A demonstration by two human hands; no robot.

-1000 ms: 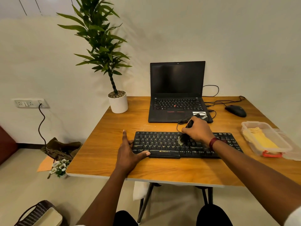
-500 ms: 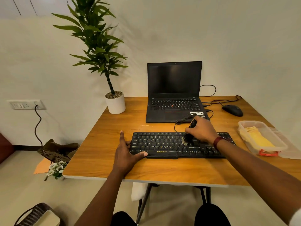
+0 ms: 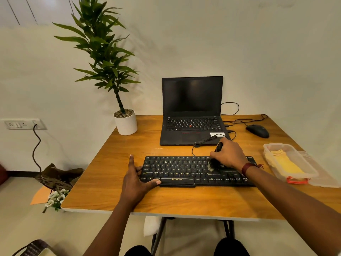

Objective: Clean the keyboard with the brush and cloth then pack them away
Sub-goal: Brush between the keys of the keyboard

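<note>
A black keyboard (image 3: 177, 169) lies flat on the wooden table (image 3: 103, 182), near its front edge. My right hand (image 3: 229, 154) grips a small black brush (image 3: 214, 164) whose pale bristles touch the keys right of the keyboard's middle. My left hand (image 3: 135, 183) rests on the table at the keyboard's left end, thumb against its front edge and fingers straight along its side. A yellow cloth (image 3: 287, 163) lies inside a clear plastic box (image 3: 306, 175) with an orange clip at the table's right edge.
An open black laptop (image 3: 191, 111) stands behind the keyboard, with cables and a black mouse (image 3: 257, 131) to its right. A potted plant (image 3: 125, 122) occupies the back left corner. The box's clear lid (image 3: 326, 180) lies under the box. Bags and flowers sit on the floor at left.
My right hand has swept the brush to the right along the keys. My left hand has stayed at the keyboard's left end.
</note>
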